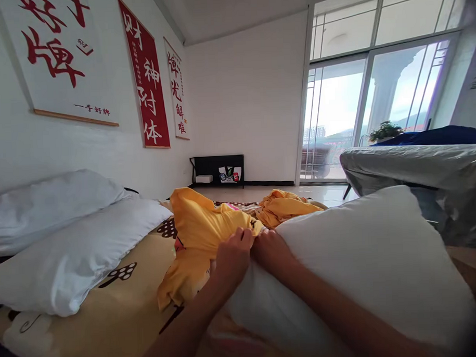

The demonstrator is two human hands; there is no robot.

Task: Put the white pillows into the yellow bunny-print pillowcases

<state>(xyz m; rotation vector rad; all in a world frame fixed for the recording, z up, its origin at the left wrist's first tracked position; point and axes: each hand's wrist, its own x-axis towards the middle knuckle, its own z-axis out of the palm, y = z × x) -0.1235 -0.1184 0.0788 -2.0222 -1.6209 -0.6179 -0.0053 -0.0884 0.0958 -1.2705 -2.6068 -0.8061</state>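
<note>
On the head feed I had both sets of fingers bunched in close. The left hand [235,254] had its fingers curled tight on a gathered edge of bright yellow, cartoon-printed cloth that looked like a pillowcase [206,218]. The right hand [274,250] was balled in a fist just beside it, where that cloth met the near end of a plump, plain white pillow [365,257]; its fingertips were tucked out of sight, so I couldn't tell whether it held cloth, pillow or both. The pillow lay slanted under and between the forearms, its bulk out to the right and bare; the yellow cloth spread left and forward of the hands. My read on the step: working the cloth's edge at the pillow's end. On or off, one still didn't settle it. Next move, as I judged it, called for keeping the left pinch on that edge and getting a sure right grip before any pull, else the bunched cloth could slip or twist. Further out: a crumpled heap of yellow fabric [288,205] beyond the fists, a beige sheet with dark brown mushroom prints [136,296] underneath, two white pillows [96,256] overlapping on the left. Past those, a low black shelf [217,162] by the far wall and a plastic-draped table [401,165] on the right.
</note>
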